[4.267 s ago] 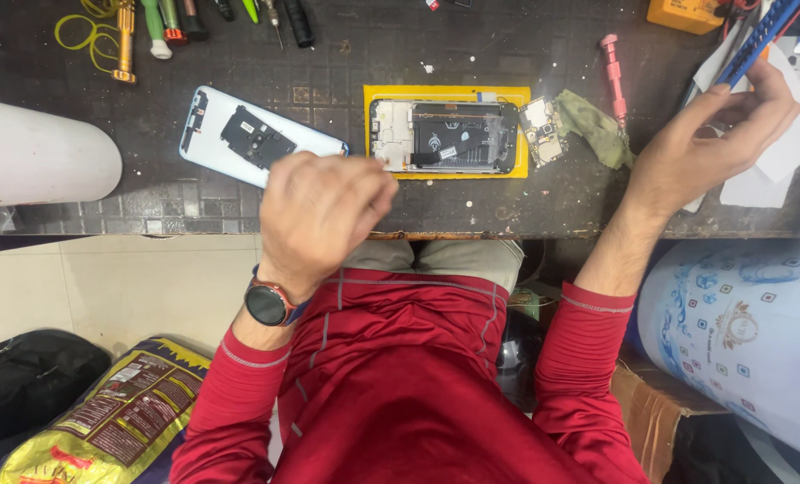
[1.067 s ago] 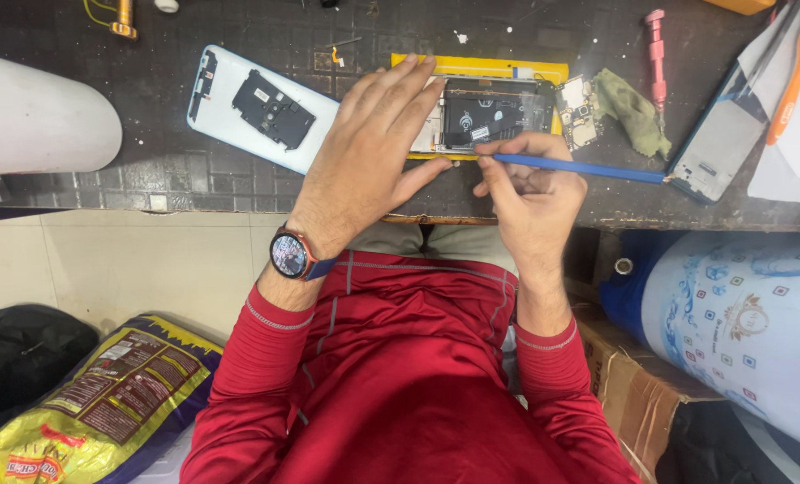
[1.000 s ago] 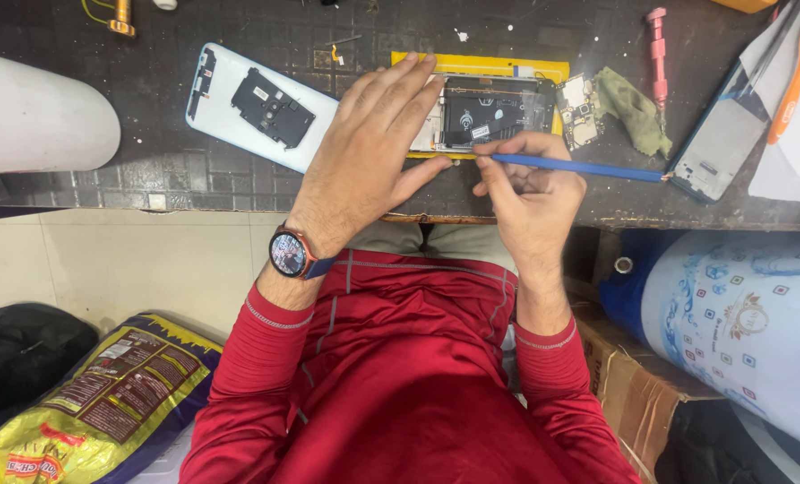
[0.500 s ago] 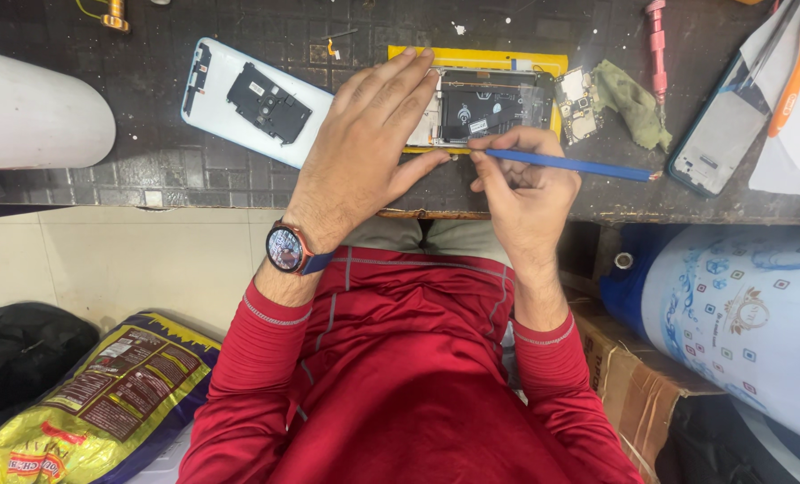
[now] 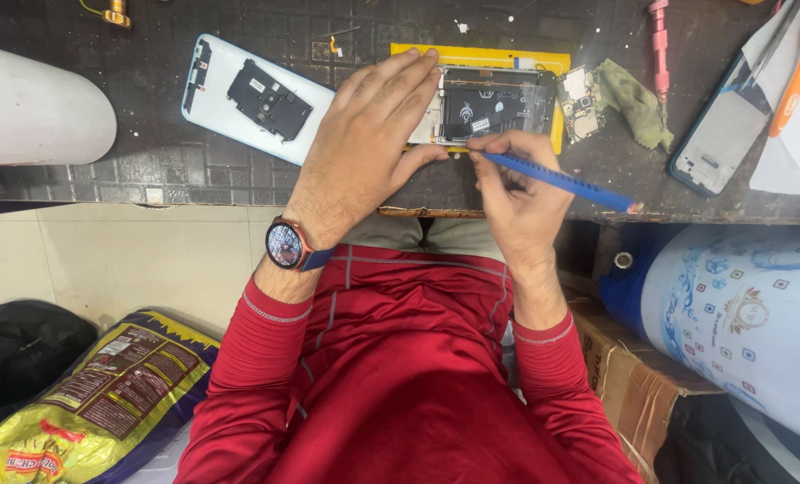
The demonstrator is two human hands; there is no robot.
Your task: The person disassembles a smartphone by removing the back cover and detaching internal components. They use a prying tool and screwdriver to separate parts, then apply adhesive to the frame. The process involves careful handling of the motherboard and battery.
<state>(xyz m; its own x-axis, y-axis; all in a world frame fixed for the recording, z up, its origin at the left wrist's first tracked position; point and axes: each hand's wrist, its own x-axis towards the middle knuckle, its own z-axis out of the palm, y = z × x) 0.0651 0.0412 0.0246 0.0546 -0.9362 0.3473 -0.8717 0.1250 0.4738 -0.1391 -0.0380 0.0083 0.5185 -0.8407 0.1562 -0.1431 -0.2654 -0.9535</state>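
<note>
On the far left of the dark workbench (image 5: 239,179) I see a white rounded cylinder (image 5: 33,103), and right of it a pale blue phone back cover (image 5: 216,112) lying inner side up, with a black part on it, put aside but near enough to reach. Next comes my left hand (image 5: 364,143): it lies flat and open, palm down, fingers spread over the left part of the opened phone (image 5: 494,108). I judge it presses the phone down so that it does not slide. The phone rests on a yellow pad (image 5: 481,56) at the middle of the bench, its inside turned up.

My right hand (image 5: 521,193) is closed in a pinch on a blue tool (image 5: 561,181), held like a pen; its tip meets the near edge of the phone, probably to lever or pick at something there, though the exact spot is too small to tell. Further right are a small circuit board (image 5: 579,103), a green cloth (image 5: 635,100) and a red screwdriver (image 5: 660,45), then another phone (image 5: 721,134) with its screen up, all kept away from the work.
</note>
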